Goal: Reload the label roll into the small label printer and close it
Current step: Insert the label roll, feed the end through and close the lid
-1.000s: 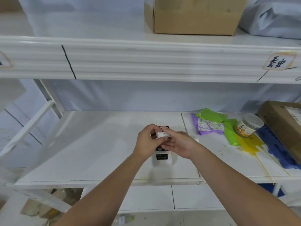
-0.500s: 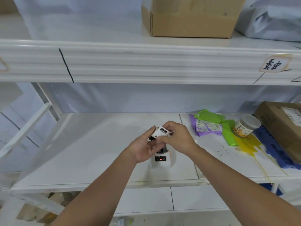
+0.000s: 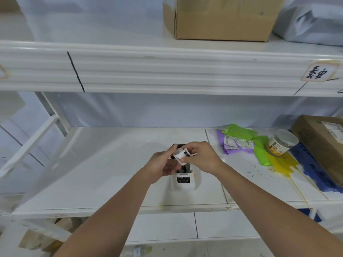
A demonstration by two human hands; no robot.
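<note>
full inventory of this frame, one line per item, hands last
label printer: 1, white, lid open, middle shelf, below the hands
label roll: 1, white with black print, held above the printer
cardboard box: 1, brown, top shelf
grey bag: 1, top shelf, far right
shelf tag: 1, white with black writing, top shelf edge, right
mailer bags: several, green and purple, middle shelf, right
jar: 1, clear, yellow label, beside the bags
brown parcel: 1, middle shelf, far right
left hand: 1, fingers on the roll
right hand: 1, fingers on the roll
</note>
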